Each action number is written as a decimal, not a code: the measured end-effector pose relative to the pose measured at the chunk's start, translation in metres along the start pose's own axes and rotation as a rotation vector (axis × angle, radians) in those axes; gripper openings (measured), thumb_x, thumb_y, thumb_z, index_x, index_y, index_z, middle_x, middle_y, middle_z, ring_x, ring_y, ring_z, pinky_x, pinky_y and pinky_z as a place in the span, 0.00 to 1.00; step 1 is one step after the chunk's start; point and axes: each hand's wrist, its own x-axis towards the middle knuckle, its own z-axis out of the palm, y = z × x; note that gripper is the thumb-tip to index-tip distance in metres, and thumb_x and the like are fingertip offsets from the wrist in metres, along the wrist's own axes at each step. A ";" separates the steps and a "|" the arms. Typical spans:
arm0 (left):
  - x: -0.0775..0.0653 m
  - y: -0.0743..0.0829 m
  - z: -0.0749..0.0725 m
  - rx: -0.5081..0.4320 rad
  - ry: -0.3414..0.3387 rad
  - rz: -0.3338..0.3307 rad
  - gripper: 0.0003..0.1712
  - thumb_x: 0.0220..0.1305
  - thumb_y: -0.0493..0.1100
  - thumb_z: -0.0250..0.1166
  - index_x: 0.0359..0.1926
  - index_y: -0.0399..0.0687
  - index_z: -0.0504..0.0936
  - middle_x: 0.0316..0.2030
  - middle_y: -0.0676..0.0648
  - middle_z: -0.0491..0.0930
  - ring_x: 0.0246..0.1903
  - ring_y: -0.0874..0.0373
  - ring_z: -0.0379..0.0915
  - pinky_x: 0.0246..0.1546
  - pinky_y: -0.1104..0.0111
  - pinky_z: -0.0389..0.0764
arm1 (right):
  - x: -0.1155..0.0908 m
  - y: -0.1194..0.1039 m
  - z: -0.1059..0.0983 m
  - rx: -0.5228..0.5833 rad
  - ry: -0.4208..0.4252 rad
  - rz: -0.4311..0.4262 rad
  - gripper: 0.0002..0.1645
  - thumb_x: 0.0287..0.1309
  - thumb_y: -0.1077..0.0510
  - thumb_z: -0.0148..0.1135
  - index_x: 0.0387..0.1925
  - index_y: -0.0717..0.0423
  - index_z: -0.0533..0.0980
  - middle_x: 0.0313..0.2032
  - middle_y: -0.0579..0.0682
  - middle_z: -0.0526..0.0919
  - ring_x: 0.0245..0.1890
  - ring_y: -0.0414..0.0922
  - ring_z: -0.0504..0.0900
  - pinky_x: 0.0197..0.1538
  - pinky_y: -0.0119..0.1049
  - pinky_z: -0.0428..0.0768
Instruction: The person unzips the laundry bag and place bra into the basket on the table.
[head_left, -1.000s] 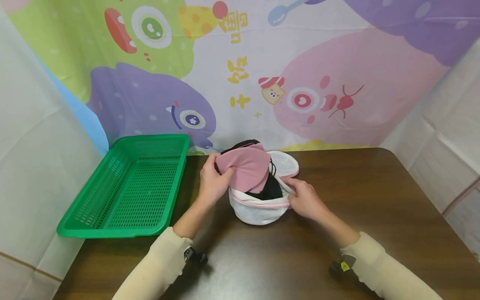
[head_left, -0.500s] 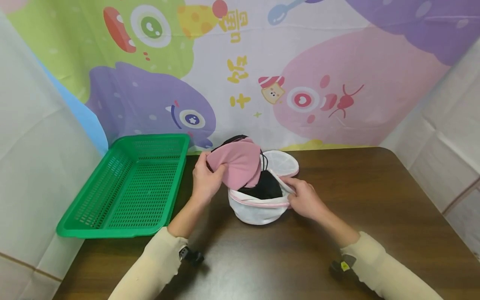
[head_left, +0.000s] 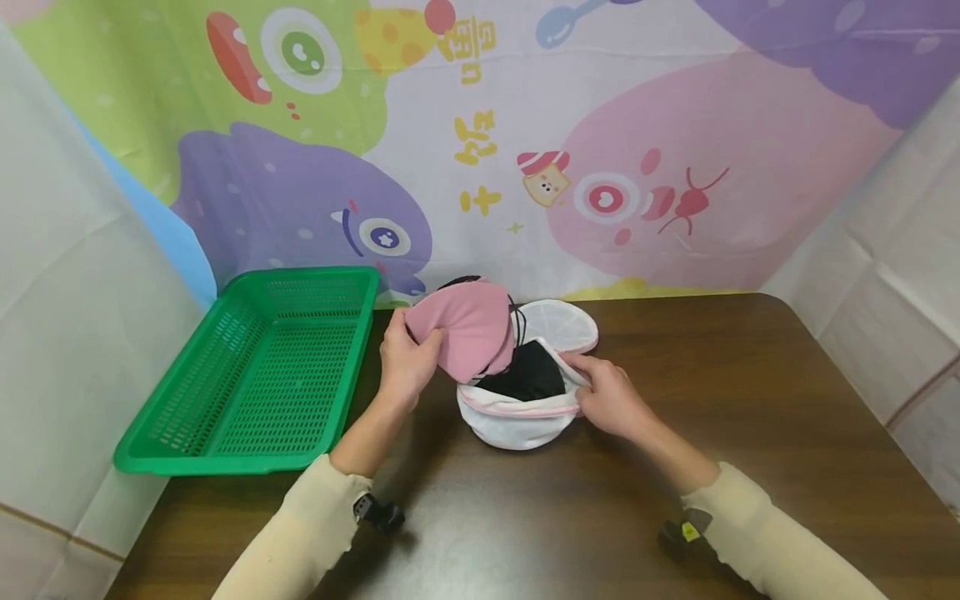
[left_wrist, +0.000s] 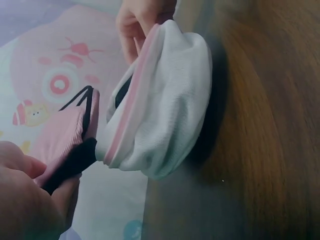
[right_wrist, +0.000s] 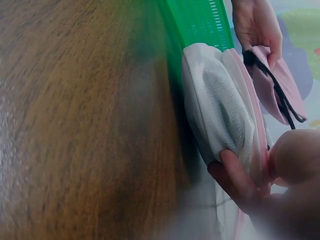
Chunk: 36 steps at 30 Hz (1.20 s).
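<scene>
My left hand (head_left: 405,360) pinches a folded pink bra (head_left: 472,321) with thin black straps, thumb on its front. The bra is over the left rim of a round white mesh laundry bag (head_left: 517,427) with a pink zip edge. Inside the bag's mouth shows black fabric (head_left: 531,373), its lower part hidden by the bag wall. With thumb and fingers on either side of the zip edge, my right hand (head_left: 611,398) grips the bag's right side. The bag's round lid (head_left: 558,323) is folded back behind it.
A green plastic basket (head_left: 341,417) with slotted walls stands on the left of the dark wooden table (head_left: 720,400). A cartoon-printed cloth (head_left: 480,242) hangs behind the table's back edge.
My left hand has moved left with the bra, drawing it partly off the bag's mouth and exposing more black fabric. My right hand and the bag have stayed in place.
</scene>
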 end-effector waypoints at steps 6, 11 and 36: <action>0.000 0.001 -0.004 -0.015 -0.087 -0.070 0.24 0.73 0.39 0.67 0.64 0.33 0.75 0.59 0.32 0.81 0.56 0.44 0.76 0.60 0.53 0.85 | 0.023 0.059 0.020 -0.023 0.005 0.024 0.40 0.62 0.69 0.58 0.74 0.44 0.82 0.64 0.54 0.90 0.45 0.49 0.85 0.35 0.36 0.82; 0.000 -0.001 -0.007 -0.051 -0.147 -0.113 0.25 0.75 0.38 0.66 0.66 0.32 0.73 0.61 0.33 0.78 0.56 0.44 0.76 0.60 0.51 0.89 | 0.026 0.067 0.021 -0.036 -0.007 0.025 0.40 0.64 0.68 0.59 0.76 0.46 0.80 0.68 0.54 0.89 0.47 0.51 0.84 0.36 0.36 0.81; -0.006 0.005 -0.043 -0.135 -0.294 -0.194 0.27 0.78 0.37 0.65 0.70 0.31 0.67 0.62 0.33 0.75 0.49 0.52 0.80 0.44 0.67 0.91 | 0.013 0.037 0.016 -0.055 0.012 -0.007 0.37 0.64 0.67 0.58 0.73 0.50 0.83 0.66 0.57 0.90 0.47 0.50 0.82 0.43 0.35 0.78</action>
